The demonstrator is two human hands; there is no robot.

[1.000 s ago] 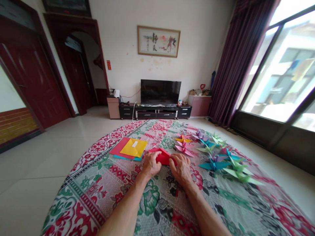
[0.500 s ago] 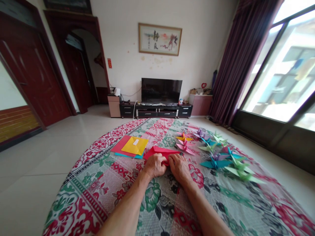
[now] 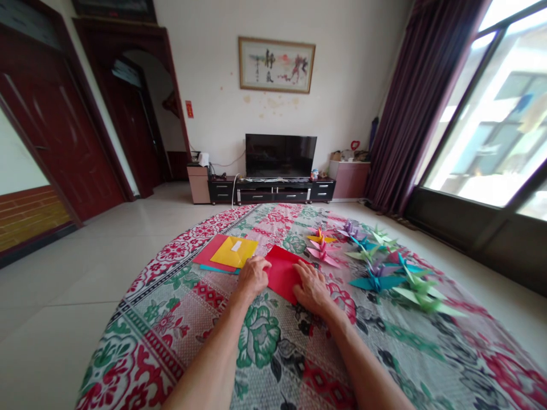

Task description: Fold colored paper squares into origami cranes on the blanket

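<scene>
A red paper sheet (image 3: 284,272) lies spread flat on the floral cloth (image 3: 265,347). My left hand (image 3: 253,275) rests on its left corner with fingers curled over the edge. On the sheet's right side my right hand (image 3: 311,286) lies with fingers stretched flat, pressing it down. Beyond my left hand sits a stack of coloured papers (image 3: 225,254) with a yellow sheet on top.
Several folded paper cranes (image 3: 376,267) in pink, yellow, purple, teal and green stand to the right on the cloth. Tiled floor surrounds the round cloth. A TV (image 3: 280,156) on a low cabinet stands at the far wall, dark doors left, curtain and window right.
The red paper was folded and bunched between both hands; it now lies opened out flat. My hands have moved apart to its left and right sides.
</scene>
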